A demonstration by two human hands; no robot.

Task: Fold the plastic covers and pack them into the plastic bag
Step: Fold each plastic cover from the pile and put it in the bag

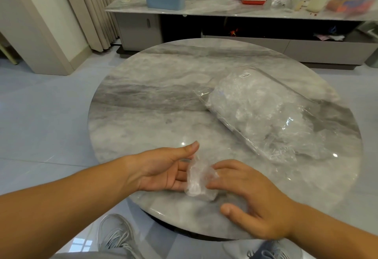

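Marble showed under the left hand (163, 170), fingers straight, backing the folded plastic cover (199, 179) near the table's (153, 95) front edge. The right hand (251, 197), fingers flat, pressed it, probably to set the fold. The stuffed plastic bag (266, 115) lay toward the right edge.

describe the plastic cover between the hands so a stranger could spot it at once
Start at the round marble table, at its near edge, where the left hand and right hand meet. Between them sits a small crumpled clear plastic cover. Unlike the big stuffed plastic bag farther right, it is tiny and unbagged.
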